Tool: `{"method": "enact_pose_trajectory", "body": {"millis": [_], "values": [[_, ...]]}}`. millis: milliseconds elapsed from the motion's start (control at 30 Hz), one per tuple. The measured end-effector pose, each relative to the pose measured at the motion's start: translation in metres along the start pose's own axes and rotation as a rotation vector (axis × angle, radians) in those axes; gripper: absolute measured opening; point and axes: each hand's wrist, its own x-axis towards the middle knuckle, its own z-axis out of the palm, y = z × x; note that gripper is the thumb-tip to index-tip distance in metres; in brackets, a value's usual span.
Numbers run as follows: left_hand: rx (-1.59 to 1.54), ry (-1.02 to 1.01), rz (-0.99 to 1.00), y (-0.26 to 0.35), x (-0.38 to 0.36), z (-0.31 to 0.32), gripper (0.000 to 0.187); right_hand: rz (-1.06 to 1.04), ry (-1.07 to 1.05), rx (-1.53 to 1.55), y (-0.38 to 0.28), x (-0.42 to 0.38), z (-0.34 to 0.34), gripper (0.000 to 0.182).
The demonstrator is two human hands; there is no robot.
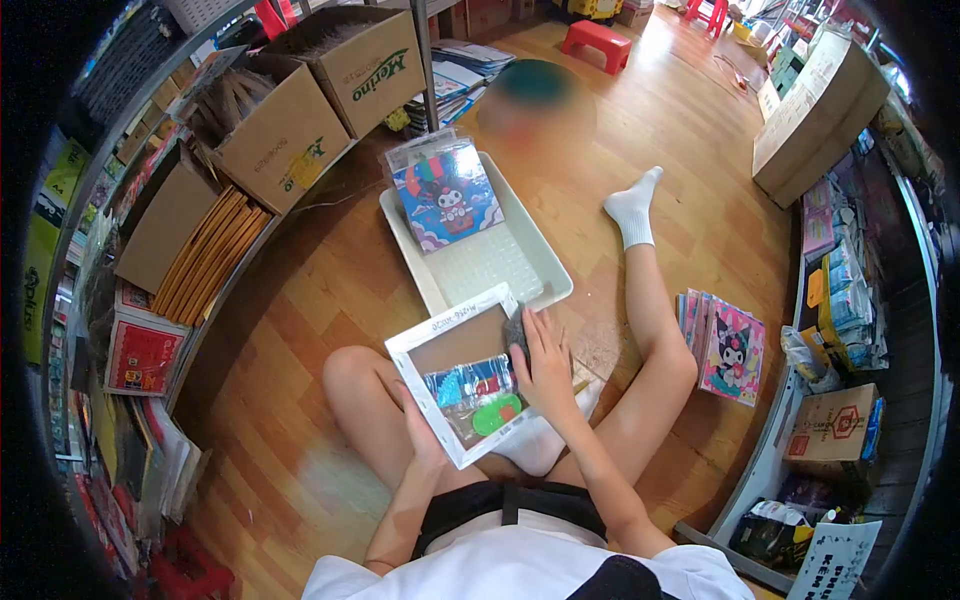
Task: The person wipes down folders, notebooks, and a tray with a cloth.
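A white-edged canvas frame [405, 350] is tilted over my lap, its brown back facing up. Inside its recess lie a clear plastic packet [465, 385] with blue and red contents and a green oval piece [496, 414]. My left hand [424, 432] grips the frame's lower left edge, fingers partly hidden beneath it. At the right edge, my right hand [546, 368] presses a dark grey cloth [516, 330] against the frame. Just beyond is a white plastic tray [545, 262] holding wrapped picture canvases, the top one a cartoon picture [447, 195].
A stack of pink cartoon pictures [733, 352] lies right of my knee. Cardboard boxes [280, 135] fill the left shelf; packaged goods [850, 290] line the right one. A tall carton [820, 120] and a red stool [597, 45] stand farther back. A blurred shape [535, 100] is beyond the tray.
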Motion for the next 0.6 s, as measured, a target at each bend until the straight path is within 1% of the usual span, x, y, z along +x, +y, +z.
{"method": "enact_pose_trajectory", "body": {"millis": [100,133,233,267,300,367,400,500,533,567,600], "values": [[-0.077,-0.062,0.020,0.002,0.005,-0.002,0.066,-0.183,-0.040,0.099,-0.009,-0.033,-0.012,0.069],[-0.088,-0.064,0.012,0.001,0.007,0.001,0.066,-0.228,-0.128,0.075,-0.012,-0.042,-0.014,0.078],[-0.114,-0.081,-0.009,0.004,0.017,0.017,0.068,-0.299,-0.284,0.217,-0.039,-0.058,-0.026,0.082],[-0.137,-0.101,-0.091,0.002,0.026,0.007,0.068,-0.305,-0.304,0.253,-0.046,-0.057,-0.031,0.080],[-0.112,0.014,-0.020,-0.002,0.031,0.011,0.067,-0.320,-0.307,0.251,-0.043,-0.056,-0.030,0.078],[-0.115,0.047,-0.003,-0.006,0.033,0.010,0.067,-0.353,-0.307,0.248,-0.028,-0.049,-0.022,0.076],[-0.112,0.044,0.002,-0.005,0.031,0.016,0.066,-0.418,-0.268,0.181,-0.019,-0.043,-0.020,0.074],[-0.062,0.033,-0.019,0.000,0.015,0.041,0.066,-0.415,-0.108,0.293,-0.004,-0.045,-0.032,0.075],[-0.021,0.023,-0.038,0.005,0.008,0.053,0.066,-0.441,-0.016,0.298,0.005,-0.044,-0.034,0.071],[0.020,0.010,-0.061,0.004,0.006,0.059,0.066,-0.330,0.066,0.411,0.012,-0.045,-0.040,0.066],[0.047,-0.176,-0.091,-0.002,0.009,0.053,0.063,-0.217,0.151,0.517,0.015,-0.044,-0.053,0.060]]}}
